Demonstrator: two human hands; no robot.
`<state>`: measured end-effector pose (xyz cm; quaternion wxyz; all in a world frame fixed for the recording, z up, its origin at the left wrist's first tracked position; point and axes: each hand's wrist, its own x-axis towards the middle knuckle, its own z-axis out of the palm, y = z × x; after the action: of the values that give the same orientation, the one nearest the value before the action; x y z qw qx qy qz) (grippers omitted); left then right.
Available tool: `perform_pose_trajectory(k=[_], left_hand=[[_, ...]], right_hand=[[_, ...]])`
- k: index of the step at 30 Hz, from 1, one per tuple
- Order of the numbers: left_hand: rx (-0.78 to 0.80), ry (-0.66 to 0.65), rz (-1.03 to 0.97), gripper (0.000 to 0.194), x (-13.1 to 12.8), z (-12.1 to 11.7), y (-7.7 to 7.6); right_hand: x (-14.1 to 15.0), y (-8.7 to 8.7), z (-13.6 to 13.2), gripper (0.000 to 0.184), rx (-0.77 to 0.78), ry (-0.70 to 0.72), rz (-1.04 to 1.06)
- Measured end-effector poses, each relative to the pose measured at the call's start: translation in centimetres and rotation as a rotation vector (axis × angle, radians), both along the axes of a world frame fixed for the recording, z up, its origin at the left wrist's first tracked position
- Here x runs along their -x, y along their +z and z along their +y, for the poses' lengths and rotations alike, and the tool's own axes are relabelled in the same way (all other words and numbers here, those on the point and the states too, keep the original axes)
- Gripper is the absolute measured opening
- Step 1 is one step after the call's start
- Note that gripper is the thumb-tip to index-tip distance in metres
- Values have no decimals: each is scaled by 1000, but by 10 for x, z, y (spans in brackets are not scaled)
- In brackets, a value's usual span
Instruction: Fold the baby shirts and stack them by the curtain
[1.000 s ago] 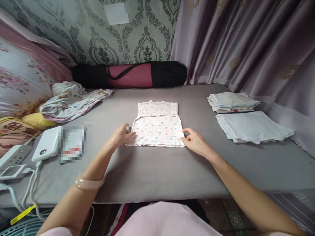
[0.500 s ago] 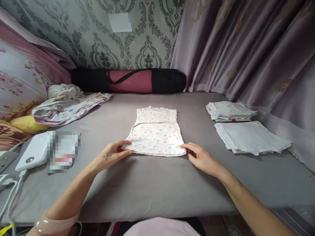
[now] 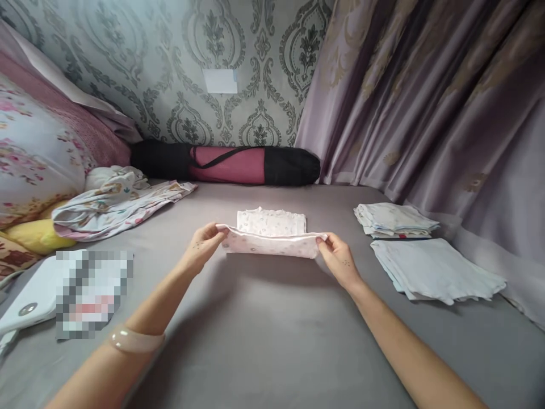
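A small white printed shirt (image 3: 272, 245) lies partly folded on the grey sheet (image 3: 272, 318). Its near hem is lifted off the surface and bends up and away from me. My left hand (image 3: 203, 245) pinches the left corner of that hem between thumb and fingers. At the right corner, my right hand (image 3: 339, 260) grips the same hem in the same way. The far part of the shirt, with a wavy edge, rests flat behind the raised hem. A pale bangle (image 3: 136, 339) circles my left wrist.
Two stacks of folded clothes, a printed stack (image 3: 395, 218) and a pale stack (image 3: 438, 270), sit at the right. Rumpled printed clothing (image 3: 114, 201), a white device (image 3: 38, 295) and a blurred packet (image 3: 96, 295) are at the left. A black and pink bag (image 3: 230, 165) lies along the wall.
Both hands have raised the shirt's near hem and carried it away from me, toward the far part. The view has tilted upward a little.
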<state>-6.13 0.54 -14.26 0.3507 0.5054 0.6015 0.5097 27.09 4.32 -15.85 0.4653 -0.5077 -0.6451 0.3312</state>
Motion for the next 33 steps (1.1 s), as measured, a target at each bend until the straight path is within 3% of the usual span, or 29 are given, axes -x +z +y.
perform_pose_trajectory(k=[4, 9, 20, 25, 33], left_hand=[[-46, 140, -52, 23, -16, 37, -17], [-30, 290, 145, 16, -30, 75, -34], [63, 281, 517, 25, -32, 101, -37], [80, 297, 560, 29, -29, 111, -42], [265, 396, 492, 31, -19, 126, -52]], right_hand=[[17, -12, 29, 34, 21, -155, -48], [38, -15, 57, 30, 48, -380, -342], [44, -13, 89, 36, 118, -354, -613], [42, -16, 104, 39, 99, -354, -624], [37, -30, 123, 39, 313, -388, -632]])
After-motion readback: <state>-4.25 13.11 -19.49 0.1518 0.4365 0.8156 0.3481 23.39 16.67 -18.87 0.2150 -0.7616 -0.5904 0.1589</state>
